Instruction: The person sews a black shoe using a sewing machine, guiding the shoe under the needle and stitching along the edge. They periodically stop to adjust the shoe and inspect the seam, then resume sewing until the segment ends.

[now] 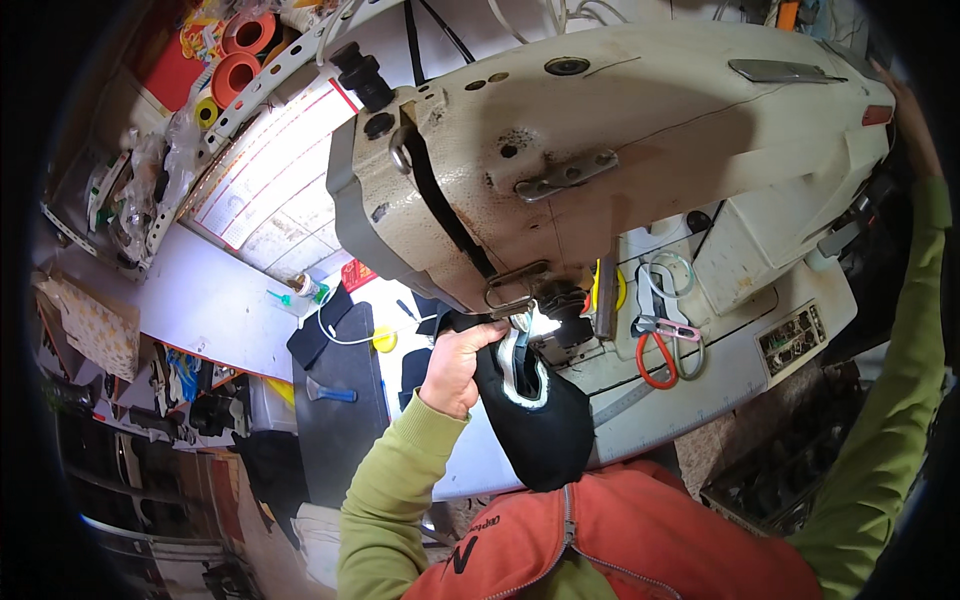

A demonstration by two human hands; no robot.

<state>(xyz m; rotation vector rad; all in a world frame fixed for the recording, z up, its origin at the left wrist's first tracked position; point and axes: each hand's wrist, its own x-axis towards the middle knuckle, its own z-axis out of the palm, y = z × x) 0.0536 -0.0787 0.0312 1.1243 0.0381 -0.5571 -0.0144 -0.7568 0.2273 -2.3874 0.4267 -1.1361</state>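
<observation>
My left hand pinches the edge of a black shoe upper with a white-edged opening, thumb on top. The black piece hangs over the front of the sewing machine, its upper part under the needle area, where a small lamp shines. The needle itself cannot be made out. My right arm reaches along the far right side, and my right hand lies against the right end of the machine head. Its fingers are dark and mostly hidden behind the housing there.
Red-handled scissors and more snips lie on the machine bed, near a metal ruler. A blue-handled tool rests on a black mat at left. Orange thread spools stand at the back left. A parts-filled tray is set into the bed.
</observation>
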